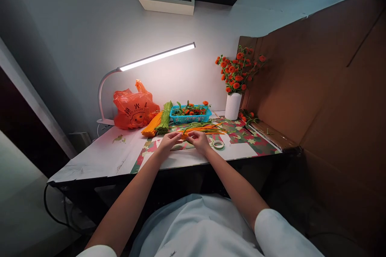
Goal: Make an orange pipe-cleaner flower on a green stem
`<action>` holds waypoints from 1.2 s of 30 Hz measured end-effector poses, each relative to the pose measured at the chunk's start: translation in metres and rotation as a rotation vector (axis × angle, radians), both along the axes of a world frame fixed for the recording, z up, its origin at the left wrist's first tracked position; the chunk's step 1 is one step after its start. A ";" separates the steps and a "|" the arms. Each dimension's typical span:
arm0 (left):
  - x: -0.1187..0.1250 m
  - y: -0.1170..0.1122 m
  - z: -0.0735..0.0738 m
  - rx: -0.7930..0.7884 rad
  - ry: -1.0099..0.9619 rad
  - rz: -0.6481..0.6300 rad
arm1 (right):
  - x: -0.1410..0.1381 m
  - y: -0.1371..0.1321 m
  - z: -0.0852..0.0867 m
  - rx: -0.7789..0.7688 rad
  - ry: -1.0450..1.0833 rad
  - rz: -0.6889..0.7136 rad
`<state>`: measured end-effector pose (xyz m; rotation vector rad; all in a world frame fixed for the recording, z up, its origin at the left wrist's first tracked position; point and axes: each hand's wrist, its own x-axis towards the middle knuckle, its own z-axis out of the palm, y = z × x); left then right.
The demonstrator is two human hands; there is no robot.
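My left hand (169, 142) and my right hand (198, 140) meet above the front of the table. Both are closed, thumbs and fingers pinching a small orange chenille-stem piece (184, 136) between them. Its exact shape is too small to make out. Just beyond my fingers lie loose orange and green chenille stems (208, 128). A roll of pale green tape (218, 144) rests to the right of my right hand. Behind my left hand are a bundle of green chenille stems (165, 118) and a bundle of orange chenille stems (151, 125).
A blue basket (190, 119) holds orange flowers with green stems. Further right, a white ribbed vase (233, 106) carries similar flowers beside a cardboard panel (325, 76). An orange plastic bag (132, 106) sits at the back left, under a lit desk lamp (157, 57).
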<state>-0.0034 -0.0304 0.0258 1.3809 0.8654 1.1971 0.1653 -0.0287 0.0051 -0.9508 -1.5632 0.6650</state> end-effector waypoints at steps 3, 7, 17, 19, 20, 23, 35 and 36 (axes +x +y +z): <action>-0.001 -0.002 0.001 -0.052 -0.007 -0.030 | 0.000 -0.001 0.000 -0.035 0.019 0.048; 0.001 -0.002 0.000 -0.009 0.029 -0.009 | -0.001 -0.001 0.000 -0.039 0.012 0.081; 0.000 0.004 -0.002 0.109 0.090 0.014 | 0.000 0.006 -0.005 -0.093 0.060 0.135; 0.000 0.003 -0.001 0.084 0.069 0.022 | 0.000 0.007 -0.005 -0.114 0.090 0.168; 0.001 0.003 -0.001 0.074 0.062 0.021 | 0.000 0.007 -0.005 -0.125 0.101 0.185; 0.002 0.002 -0.002 0.052 0.048 0.019 | 0.000 0.008 -0.007 -0.143 0.115 0.227; -0.004 0.007 -0.001 -0.092 -0.188 0.056 | 0.001 0.003 -0.003 -0.057 -0.160 0.217; -0.004 0.009 -0.002 -0.098 -0.215 0.051 | 0.001 0.003 -0.002 -0.076 -0.150 0.215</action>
